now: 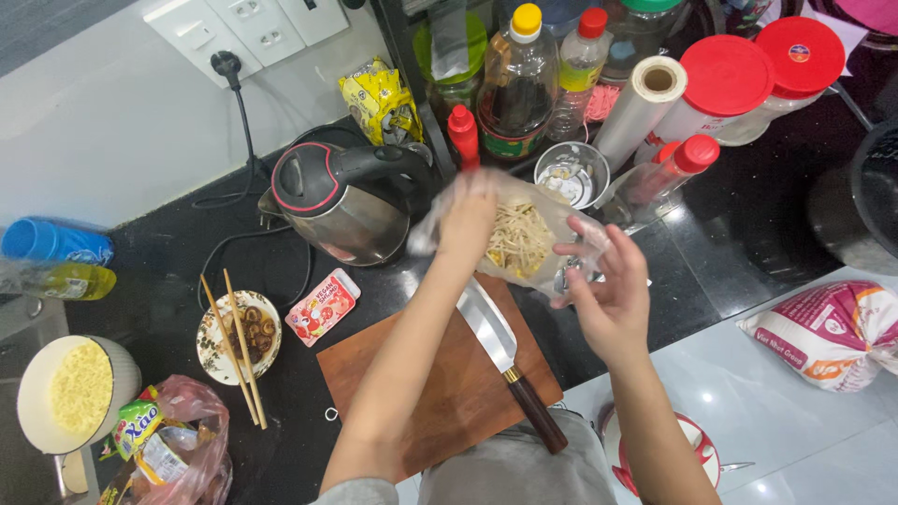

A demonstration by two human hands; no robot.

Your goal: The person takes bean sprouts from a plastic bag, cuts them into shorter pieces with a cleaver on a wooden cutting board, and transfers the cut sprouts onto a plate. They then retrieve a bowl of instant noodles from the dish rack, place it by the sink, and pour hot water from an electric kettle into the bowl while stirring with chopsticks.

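Seen from above, a person's two bare hands are holding a clear plastic bag of bean sprouts (517,238) up over a dark tabletop (711,271). The left hand (468,217) is gripping the bag's left edge, fingers closed on the plastic. The right hand (608,290) is pinching the bag's right edge between thumb and fingertips, the other fingers spreading loosely. The bag is hanging between the two hands, its mouth held open toward the camera, above the far end of a wooden cutting board (449,383).

A cleaver (505,360) with a dark handle is lying flat on the board, directly at 6 o'clock from the bag. At 9 o'clock from the bag an electric kettle (348,198) is standing, its cord running to a wall socket. At 12 o'clock bottles and red-lidded jars are crowding together, with a small glass (572,173) just beside the bag. At 8 o'clock a small red packet (323,307) is lying on the tabletop, and beyond it a patterned dish (236,339) is carrying chopsticks (238,348) across its rim. Farther toward 8 o'clock a white bowl (73,391) is holding dry noodles. At 4 o'clock, well apart, a tied bag of rice (828,335) is resting on a pale surface.
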